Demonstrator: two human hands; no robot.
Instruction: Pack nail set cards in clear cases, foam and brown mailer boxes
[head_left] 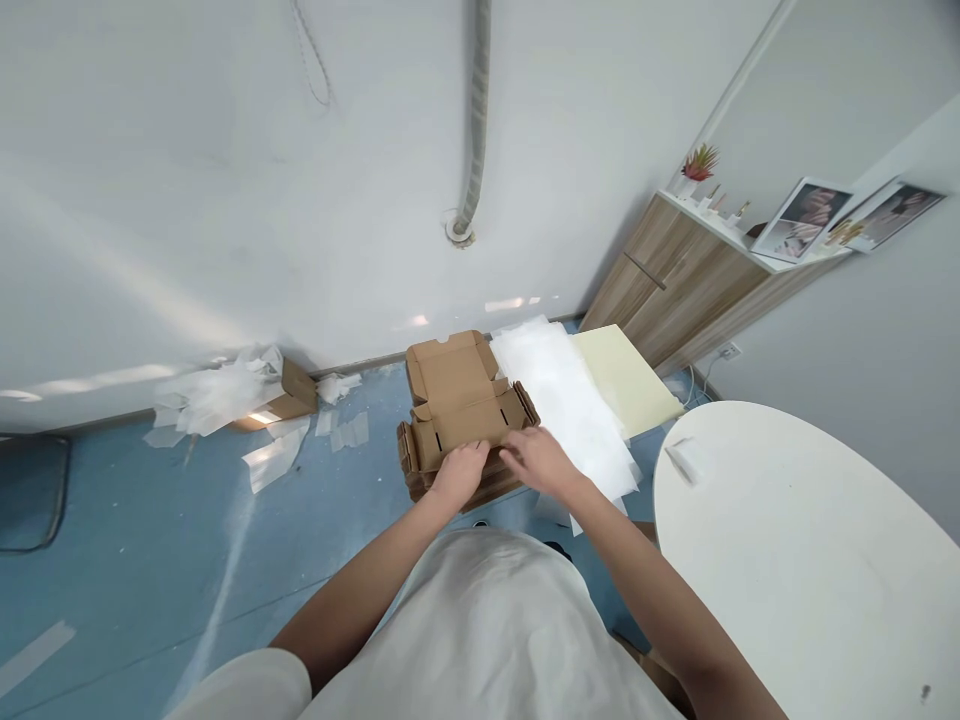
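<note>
A brown cardboard box (457,385), partly folded with its lid panel spread toward the wall, lies atop other flattened brown cardboard in front of me. My left hand (461,474) has its fingers curled over the near edge of the box. Just to its right, my right hand (540,460) grips the same near edge close to the right corner, thumb and fingers bent around the cardboard. Both sets of fingertips are partly hidden.
Right of the cardboard lie white sheets (566,400) and a pale yellow board (630,380). A round white table (810,540) stands at right, a wooden cabinet (682,280) behind. At left, a carton (296,390) overflows with crumpled white wrapping (225,390) on the blue floor.
</note>
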